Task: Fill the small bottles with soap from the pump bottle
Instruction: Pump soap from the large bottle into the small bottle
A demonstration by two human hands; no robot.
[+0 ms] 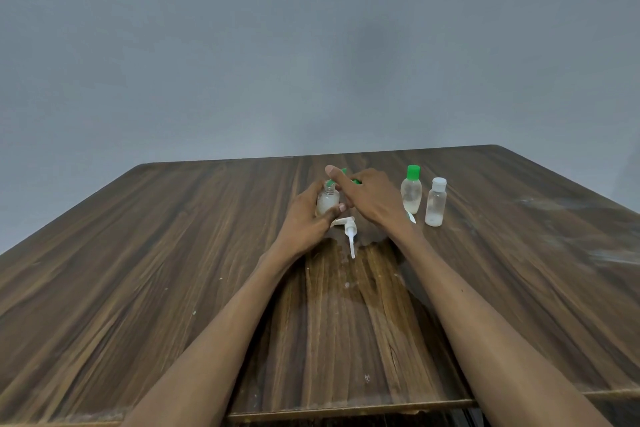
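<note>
My left hand (304,218) grips a small clear bottle (327,201), uncapped and partly filled with white soap, standing at the table's middle. My right hand (370,199) is curled over a green thing (355,181) just right of that bottle's neck, with the index finger stretched out above the neck. The hand hides most of the green thing, so I cannot tell whether it is a cap or a bottle. A white pump head (349,232) lies loose on the table below both hands. To the right stand a green-capped small bottle (411,192) and a white-capped small bottle (435,204).
The wooden table (173,270) has a wet patch (346,284) between my forearms and pale smears (571,218) at the right. A small white piece (411,217) shows under my right wrist. A grey wall stands behind the far edge.
</note>
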